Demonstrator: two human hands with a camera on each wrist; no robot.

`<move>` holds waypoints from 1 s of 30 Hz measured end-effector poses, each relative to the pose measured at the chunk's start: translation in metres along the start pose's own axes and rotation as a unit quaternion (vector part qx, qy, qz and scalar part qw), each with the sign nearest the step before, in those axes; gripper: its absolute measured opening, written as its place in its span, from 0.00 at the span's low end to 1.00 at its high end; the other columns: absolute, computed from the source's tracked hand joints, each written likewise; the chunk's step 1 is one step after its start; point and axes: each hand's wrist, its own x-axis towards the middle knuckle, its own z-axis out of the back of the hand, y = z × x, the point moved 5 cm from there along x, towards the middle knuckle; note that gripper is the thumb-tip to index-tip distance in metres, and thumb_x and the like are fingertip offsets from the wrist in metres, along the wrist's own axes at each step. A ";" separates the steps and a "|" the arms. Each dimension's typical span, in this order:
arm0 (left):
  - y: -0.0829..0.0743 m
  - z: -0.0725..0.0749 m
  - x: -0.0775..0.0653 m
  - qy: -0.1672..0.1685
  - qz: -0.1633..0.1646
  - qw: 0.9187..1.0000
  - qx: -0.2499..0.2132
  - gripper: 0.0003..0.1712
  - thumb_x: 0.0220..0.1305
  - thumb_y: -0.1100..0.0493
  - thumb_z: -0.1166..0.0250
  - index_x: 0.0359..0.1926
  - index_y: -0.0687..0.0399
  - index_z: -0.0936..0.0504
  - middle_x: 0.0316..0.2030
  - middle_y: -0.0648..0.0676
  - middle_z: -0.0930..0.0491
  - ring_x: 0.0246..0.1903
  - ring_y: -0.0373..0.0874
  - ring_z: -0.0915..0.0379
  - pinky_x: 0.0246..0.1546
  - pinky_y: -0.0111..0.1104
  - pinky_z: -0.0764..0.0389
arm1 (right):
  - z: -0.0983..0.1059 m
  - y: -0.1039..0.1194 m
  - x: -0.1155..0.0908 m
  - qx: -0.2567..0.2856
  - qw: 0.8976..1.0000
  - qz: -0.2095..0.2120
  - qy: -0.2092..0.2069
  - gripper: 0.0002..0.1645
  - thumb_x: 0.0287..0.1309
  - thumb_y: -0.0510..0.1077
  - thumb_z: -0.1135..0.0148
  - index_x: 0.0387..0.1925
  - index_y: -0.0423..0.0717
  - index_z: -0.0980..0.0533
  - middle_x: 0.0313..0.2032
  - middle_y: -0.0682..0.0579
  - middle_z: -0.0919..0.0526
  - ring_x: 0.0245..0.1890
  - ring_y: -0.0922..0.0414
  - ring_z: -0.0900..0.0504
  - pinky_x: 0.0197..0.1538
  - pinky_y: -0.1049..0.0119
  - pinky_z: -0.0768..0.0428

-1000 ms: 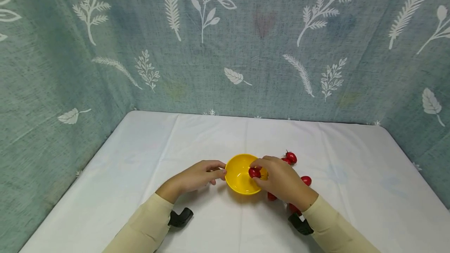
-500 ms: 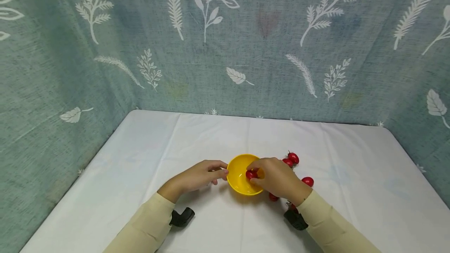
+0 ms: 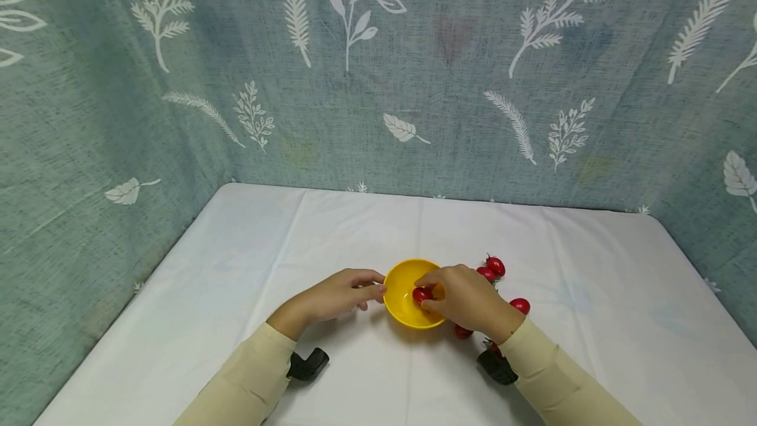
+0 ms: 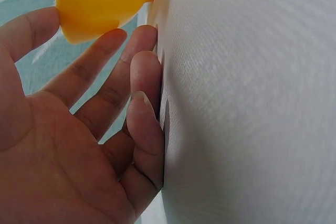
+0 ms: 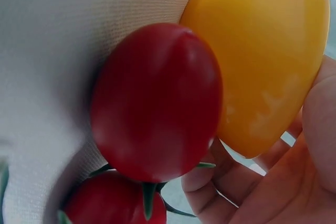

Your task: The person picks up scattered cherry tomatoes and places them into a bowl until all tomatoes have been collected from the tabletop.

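A yellow bowl [image 3: 408, 313] stands on the white-covered table. My right hand [image 3: 473, 300] reaches over its right rim and pinches a red cherry tomato [image 3: 421, 295] between thumb and fingers, low inside the bowl. On the opposite side my left hand [image 3: 340, 296] steadies the bowl, fingers extended. In the left wrist view, the thumb and a fingertip [image 4: 116, 36] touch the bowl's outer wall [image 4: 105, 3]. The right wrist view has a large cherry tomato [image 5: 157, 103] close beside the bowl, in front of part of it; the pinched one is hidden there by the bowl.
Several cherry tomatoes lie right of the bowl: a tomato [image 3: 495, 266] at the back, another tomato [image 3: 520, 306] beyond my right wrist, and a tomato [image 3: 464, 332] beneath my hand. The white tablecloth [image 3: 331, 229] runs back to a leaf-patterned curtain [image 3: 355, 130].
My right hand has moved slightly left and lower into the bowl with the cherry tomato. My left hand stays at the bowl's left rim. The whole head view has shifted a little.
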 end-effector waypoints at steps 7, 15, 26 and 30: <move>-0.001 -0.001 0.001 -0.001 0.000 1.000 0.003 0.21 0.72 0.40 0.44 0.57 0.43 0.20 0.46 0.48 0.16 0.41 0.46 0.23 0.44 0.37 0.25 | 0.007 0.001 -0.008 -0.014 0.999 0.003 -0.031 0.19 0.55 0.50 0.26 0.49 0.52 0.15 0.46 0.56 0.12 0.46 0.56 0.17 0.56 0.55 0.19; -0.001 0.000 0.001 0.001 -0.008 1.000 0.008 0.22 0.73 0.41 0.45 0.58 0.45 0.20 0.46 0.49 0.15 0.40 0.46 0.23 0.44 0.37 0.25 | 0.017 -0.001 -0.026 0.011 0.996 0.025 -0.085 0.20 0.56 0.46 0.26 0.52 0.52 0.16 0.48 0.55 0.14 0.46 0.57 0.17 0.51 0.58 0.17; 0.002 0.001 0.000 -0.004 0.001 1.000 0.012 0.21 0.72 0.40 0.44 0.58 0.42 0.20 0.46 0.48 0.16 0.41 0.46 0.23 0.42 0.37 0.26 | 0.027 -0.006 -0.050 0.005 0.987 0.056 -0.149 0.20 0.54 0.44 0.25 0.50 0.52 0.16 0.47 0.58 0.14 0.42 0.59 0.18 0.47 0.61 0.16; 0.002 0.001 -0.001 -0.004 0.006 1.000 0.012 0.22 0.72 0.39 0.44 0.58 0.41 0.20 0.47 0.48 0.16 0.41 0.46 0.23 0.41 0.37 0.26 | 0.029 -0.010 -0.055 0.006 0.987 0.047 -0.152 0.20 0.55 0.44 0.25 0.50 0.52 0.16 0.46 0.57 0.14 0.39 0.58 0.18 0.45 0.61 0.16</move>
